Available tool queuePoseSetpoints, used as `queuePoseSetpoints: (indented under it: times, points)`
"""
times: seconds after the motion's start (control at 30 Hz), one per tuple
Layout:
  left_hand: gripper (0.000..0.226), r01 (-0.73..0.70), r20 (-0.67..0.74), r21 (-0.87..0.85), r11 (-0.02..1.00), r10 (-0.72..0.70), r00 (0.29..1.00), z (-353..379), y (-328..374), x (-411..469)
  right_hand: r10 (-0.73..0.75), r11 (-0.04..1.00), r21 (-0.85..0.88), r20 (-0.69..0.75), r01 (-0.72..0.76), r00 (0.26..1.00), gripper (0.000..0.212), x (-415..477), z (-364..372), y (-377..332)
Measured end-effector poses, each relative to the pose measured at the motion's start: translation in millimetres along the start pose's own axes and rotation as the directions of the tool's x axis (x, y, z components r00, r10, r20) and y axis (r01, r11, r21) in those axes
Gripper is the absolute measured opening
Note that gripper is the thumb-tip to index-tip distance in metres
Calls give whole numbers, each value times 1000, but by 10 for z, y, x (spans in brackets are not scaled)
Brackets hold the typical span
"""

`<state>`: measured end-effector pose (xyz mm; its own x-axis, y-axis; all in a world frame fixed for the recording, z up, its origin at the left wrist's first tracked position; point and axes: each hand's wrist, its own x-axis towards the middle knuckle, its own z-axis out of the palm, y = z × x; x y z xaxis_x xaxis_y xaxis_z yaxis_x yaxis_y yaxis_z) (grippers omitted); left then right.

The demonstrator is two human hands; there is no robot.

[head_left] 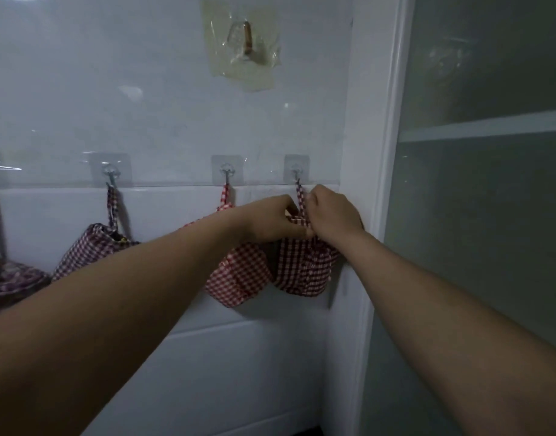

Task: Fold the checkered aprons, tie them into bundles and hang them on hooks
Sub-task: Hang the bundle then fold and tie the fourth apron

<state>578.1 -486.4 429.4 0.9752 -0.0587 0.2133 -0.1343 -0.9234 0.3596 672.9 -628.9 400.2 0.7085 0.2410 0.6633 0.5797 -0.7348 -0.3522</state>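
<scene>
Left hand [270, 220] grips the red checkered bundle [305, 269]; right hand [333, 212] pinches its strap [299, 196] below the rightmost hook [296, 174]. A half-seated strap could slip off.

We count four bundles [88, 250] [6, 284] [239, 275] [305, 269] in all. We see four hooks [111, 176] [227, 173] [296, 171] [247, 37] plainly, and two hands [270, 220] [333, 212].

Red-and-white checkered apron bundles [305, 265] hang against white wall tiles [239, 357].
</scene>
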Motion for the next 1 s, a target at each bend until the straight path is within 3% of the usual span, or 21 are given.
queuePoseSetpoints:
  times: [0.13, 0.23, 0.33, 0.4, 0.47, 0.53, 0.67, 0.8, 0.9, 1.0]
  points:
    - [32, -9, -117, 136, 991, 25, 993, 67, -16, -35, -103, 993, -65, -22, 101, 994, 42, -234, 79, 75]
    - [26, -27, -317, 167, 986, 80, 945, 268, -21, -122, -96, 968, -231, 9, 95, 995, 40, -188, 106, 72]
    - [30, -4, -648, 376, 927, 265, 714, 482, -229, -369, -117, 944, -314, -46, 97, 992, 31, -162, 172, 33]
    - [39, 57, -748, 381, 923, 271, 606, 552, -436, -575, -154, 956, -281, -250, 80, 956, 29, -229, 239, 1]
    - [49, 145, -741, 353, 924, 182, 646, 575, -683, -701, -189, 970, -220, -392, 107, 900, 26, -325, 309, -62]
    - [54, 199, -670, 392, 898, 131, 731, 573, -841, -721, -237, 968, -158, -339, 194, 910, 28, -394, 444, -125]
    - [48, 113, -554, 504, 856, 220, 803, 510, -869, -629, -233, 958, -223, -247, 179, 941, 41, -356, 635, -124]
    - [46, 47, -462, 610, 791, 307, 832, 456, -954, -588, -237, 953, -243, -222, 182, 946, 42, -278, 677, -102]
    - [53, 96, -527, 600, 794, 303, 794, 476, -929, -619, -210, 976, -118, -317, 181, 925, 31, -350, 684, -81]
    - [58, 86, -631, 584, 807, 384, 674, 689, -893, -777, -130, 987, 19, -474, 157, 871, 28, -590, 660, -77]
